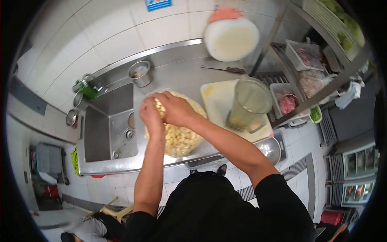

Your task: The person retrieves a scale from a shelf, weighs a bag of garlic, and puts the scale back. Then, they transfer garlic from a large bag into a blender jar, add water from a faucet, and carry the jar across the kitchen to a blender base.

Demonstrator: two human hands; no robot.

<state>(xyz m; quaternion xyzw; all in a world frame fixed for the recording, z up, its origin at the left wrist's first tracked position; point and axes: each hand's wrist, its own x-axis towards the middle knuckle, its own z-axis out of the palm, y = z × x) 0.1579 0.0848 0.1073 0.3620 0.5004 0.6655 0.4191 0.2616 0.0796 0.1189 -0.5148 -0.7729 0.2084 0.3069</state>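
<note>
Pale yellow chunks (179,139), small and roughly cut, fill a wide round container on the steel counter. Their exact kind is too small to tell. My left hand (150,115) and my right hand (177,109) are cupped together over the container's left side. Between them, a handful of the same chunks shows at the palms. Both hands' fingers curl inward, and some fingertips are hidden. Right of the container lies a white cutting board (213,94), with a tall clear pitcher (253,101) standing on it, cloudy inside.
The sink (96,133) lies left, with a metal pot (140,76) behind it. A knife (234,69) rests near the wall below a leaning white round board (231,40). A metal rack post (322,90) borders the right. Another person (90,230) is at lower left.
</note>
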